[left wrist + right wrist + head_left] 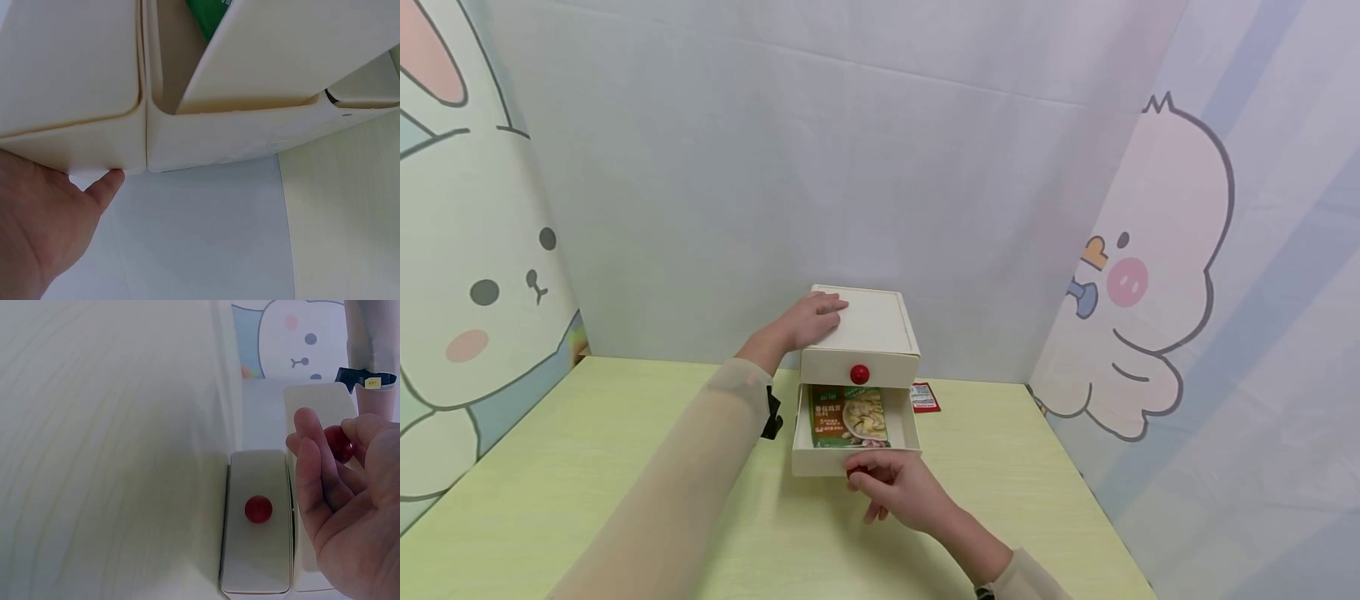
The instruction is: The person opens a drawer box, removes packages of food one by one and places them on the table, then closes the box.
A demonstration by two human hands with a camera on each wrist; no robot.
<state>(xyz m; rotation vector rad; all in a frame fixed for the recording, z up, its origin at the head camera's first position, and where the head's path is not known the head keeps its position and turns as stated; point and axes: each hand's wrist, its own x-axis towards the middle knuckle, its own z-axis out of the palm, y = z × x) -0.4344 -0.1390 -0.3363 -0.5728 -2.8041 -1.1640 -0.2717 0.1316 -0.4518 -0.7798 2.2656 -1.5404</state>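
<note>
My left hand (811, 321) rests on the top left edge of a white drawer cabinet (876, 321), fingers spread; its thumb lies along the cabinet's side in the left wrist view. Below the upper drawer, with its red knob (860, 374), a drawer (820, 462) stands pulled out. A green and brown food packet (850, 417) lies inside it. My right hand (906, 492) pinches that drawer's knob, seen as a red ball (339, 444) between thumb and fingers. Beside it in the right wrist view, a closed drawer front (256, 556) has another red knob (258, 509).
The cabinet stands on a pale yellow-green table (1015, 492), near the grey curtain (700, 183) behind. A red-edged card (926, 398) lies just right of the cabinet. Side curtains show a cartoon rabbit (482, 292) at left and a cartoon bird (1165, 225) at right.
</note>
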